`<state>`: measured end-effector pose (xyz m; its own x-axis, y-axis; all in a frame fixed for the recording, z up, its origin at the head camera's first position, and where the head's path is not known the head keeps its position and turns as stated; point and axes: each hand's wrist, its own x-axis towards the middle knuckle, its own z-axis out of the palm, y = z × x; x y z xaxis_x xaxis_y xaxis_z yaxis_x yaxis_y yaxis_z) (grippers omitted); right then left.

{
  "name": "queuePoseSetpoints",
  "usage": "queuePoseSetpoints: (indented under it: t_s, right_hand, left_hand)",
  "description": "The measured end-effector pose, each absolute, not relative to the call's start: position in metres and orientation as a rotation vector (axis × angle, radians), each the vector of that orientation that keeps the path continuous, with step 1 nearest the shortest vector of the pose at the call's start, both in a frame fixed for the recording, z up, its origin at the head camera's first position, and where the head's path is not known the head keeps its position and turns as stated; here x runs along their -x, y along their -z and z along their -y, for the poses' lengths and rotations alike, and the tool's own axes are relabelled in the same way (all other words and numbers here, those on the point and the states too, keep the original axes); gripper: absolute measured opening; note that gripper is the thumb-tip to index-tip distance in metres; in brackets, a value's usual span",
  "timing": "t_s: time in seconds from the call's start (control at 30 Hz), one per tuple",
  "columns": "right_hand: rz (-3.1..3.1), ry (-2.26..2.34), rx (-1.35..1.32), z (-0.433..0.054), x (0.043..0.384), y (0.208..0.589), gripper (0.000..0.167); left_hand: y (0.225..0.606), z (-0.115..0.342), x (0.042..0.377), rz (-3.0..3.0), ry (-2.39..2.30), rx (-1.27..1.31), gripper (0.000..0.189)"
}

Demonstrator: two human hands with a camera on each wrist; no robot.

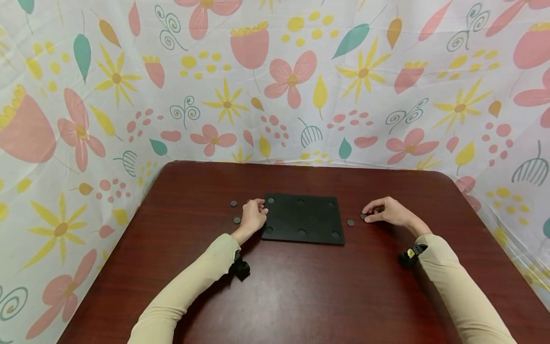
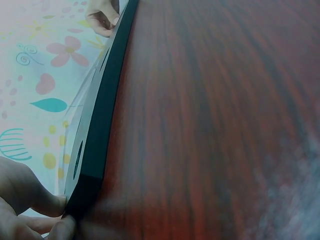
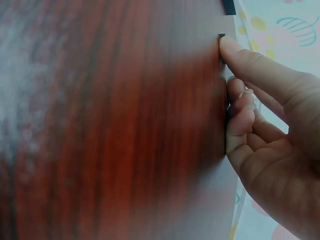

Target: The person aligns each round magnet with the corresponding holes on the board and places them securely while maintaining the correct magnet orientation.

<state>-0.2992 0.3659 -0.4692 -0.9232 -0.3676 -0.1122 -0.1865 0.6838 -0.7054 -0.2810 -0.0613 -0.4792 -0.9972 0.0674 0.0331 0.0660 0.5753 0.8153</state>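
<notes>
A flat black rectangular board (image 1: pixel 306 219) with round recesses lies on the table. My left hand (image 1: pixel 255 215) is at its left edge; in the left wrist view, the thumb (image 2: pixel 52 204) and curled fingers pinch the board's edge (image 2: pixel 95 150) near a corner. To the right of the board, my right hand (image 1: pixel 388 211) holds a small dark round disc (image 1: pixel 363 216) between thumb and fingers, low at the tabletop. Another disc (image 1: pixel 350 222) lies between that hand and the board. In the right wrist view the fingers (image 3: pixel 242 120) are bent close to the wood.
Left of my left hand lie two more small discs, an upper one (image 1: pixel 234 203) and a lower one (image 1: pixel 237 220). The brown wooden table (image 1: pixel 296 291) extends toward me. Behind it and along its sides hangs a flower-patterned cloth (image 1: pixel 292 95).
</notes>
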Motion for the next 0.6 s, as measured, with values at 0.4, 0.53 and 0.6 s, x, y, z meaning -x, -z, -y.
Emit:
queuePoseSetpoints:
  t_s: [0.4,0.53,0.6]
  right_hand:
    - [-2.630,1.091,0.515,-0.366,0.300,0.464,0.023]
    - [-2.588,1.156,0.473,-0.367,0.301,0.461,0.025]
    - [-2.564,1.186,0.448,-0.366,0.301,0.459,0.026]
  left_hand:
    - [0.479,0.061,0.280,-2.783,-1.440,-0.115,0.035]
    - [0.478,0.061,0.281,-2.793,-1.435,-0.119,0.035]
    - [0.478,0.062,0.281,-2.795,-1.434,-0.117,0.035]
